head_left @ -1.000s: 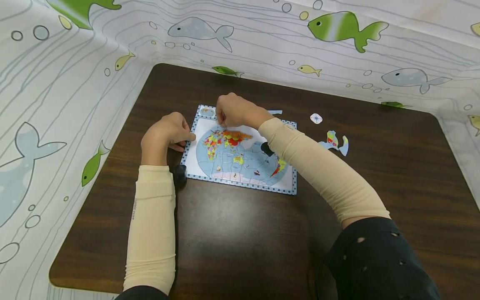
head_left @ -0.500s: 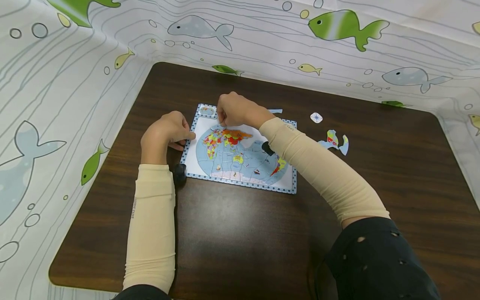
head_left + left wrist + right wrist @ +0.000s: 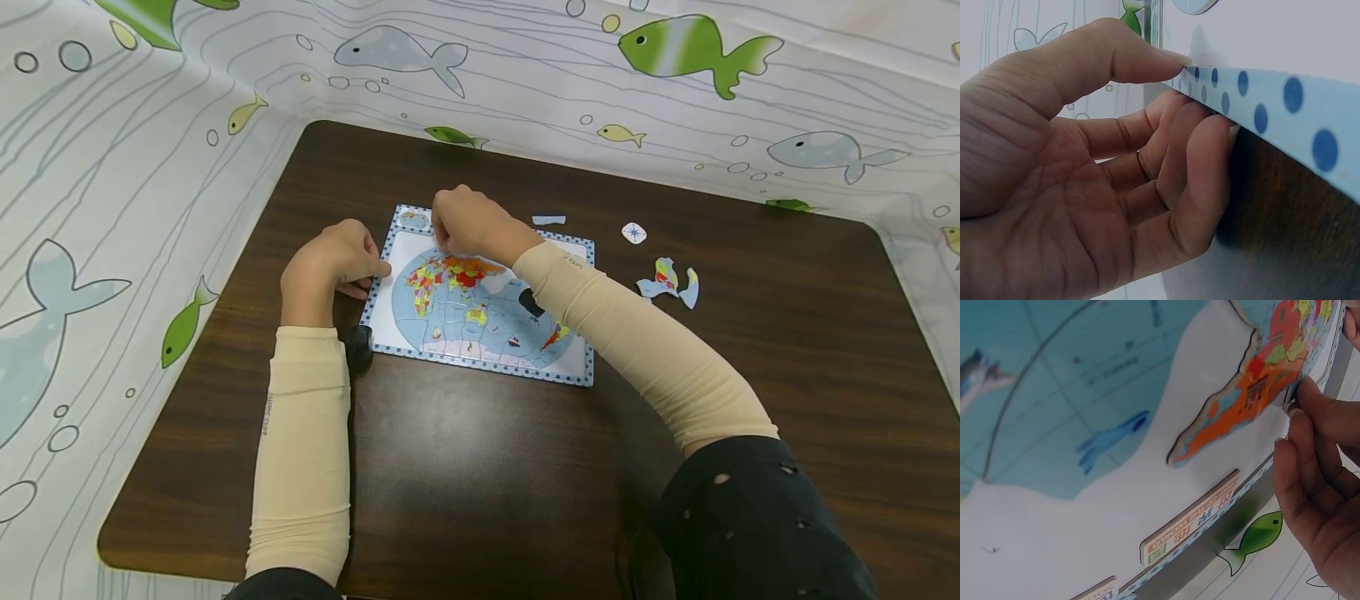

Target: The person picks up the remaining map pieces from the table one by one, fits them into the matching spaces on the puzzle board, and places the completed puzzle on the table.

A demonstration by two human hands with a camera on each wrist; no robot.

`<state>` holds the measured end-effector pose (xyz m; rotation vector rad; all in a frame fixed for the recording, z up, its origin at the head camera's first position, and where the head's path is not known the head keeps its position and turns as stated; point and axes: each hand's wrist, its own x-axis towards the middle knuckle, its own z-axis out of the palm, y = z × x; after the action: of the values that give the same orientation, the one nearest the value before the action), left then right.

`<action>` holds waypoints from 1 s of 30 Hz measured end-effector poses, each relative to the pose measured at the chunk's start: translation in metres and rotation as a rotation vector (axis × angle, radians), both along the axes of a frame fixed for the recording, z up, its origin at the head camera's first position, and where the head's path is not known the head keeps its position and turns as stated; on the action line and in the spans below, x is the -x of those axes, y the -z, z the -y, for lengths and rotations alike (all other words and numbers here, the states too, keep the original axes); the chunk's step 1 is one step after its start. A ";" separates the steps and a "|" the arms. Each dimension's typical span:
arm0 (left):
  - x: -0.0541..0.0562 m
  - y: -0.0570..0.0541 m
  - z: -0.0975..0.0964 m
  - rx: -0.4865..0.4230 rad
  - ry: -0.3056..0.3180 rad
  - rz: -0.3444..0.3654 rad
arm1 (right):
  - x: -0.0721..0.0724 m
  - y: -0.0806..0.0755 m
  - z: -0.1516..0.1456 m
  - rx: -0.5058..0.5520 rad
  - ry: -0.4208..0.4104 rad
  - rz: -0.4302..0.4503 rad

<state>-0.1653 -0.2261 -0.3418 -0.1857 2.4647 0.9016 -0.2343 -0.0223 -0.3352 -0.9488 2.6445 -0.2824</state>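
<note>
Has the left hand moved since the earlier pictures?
No; in the head view, the left hand, gripping the puzzle board, shows no clear shift against the tabletop.

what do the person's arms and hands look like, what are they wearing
The left hand and right hand are ungloved. Cream sleeves cover both forearms, with small printed lettering on each. Above them is black clothing, dotted with small holes on the right arm. A small black device sits by each wrist.
</note>
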 end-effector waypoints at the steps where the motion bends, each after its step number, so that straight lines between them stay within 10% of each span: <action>1: 0.000 -0.001 0.000 0.001 0.002 0.002 | 0.000 0.000 0.000 -0.001 0.002 0.003; 30: -0.001 -0.002 -0.002 -0.002 0.008 -0.006 | 0.016 -0.020 -0.076 0.053 0.163 0.035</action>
<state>-0.1639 -0.2241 -0.3398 -0.1727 2.4682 0.9028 -0.2501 0.0534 -0.3154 -0.7375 2.6979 -0.4045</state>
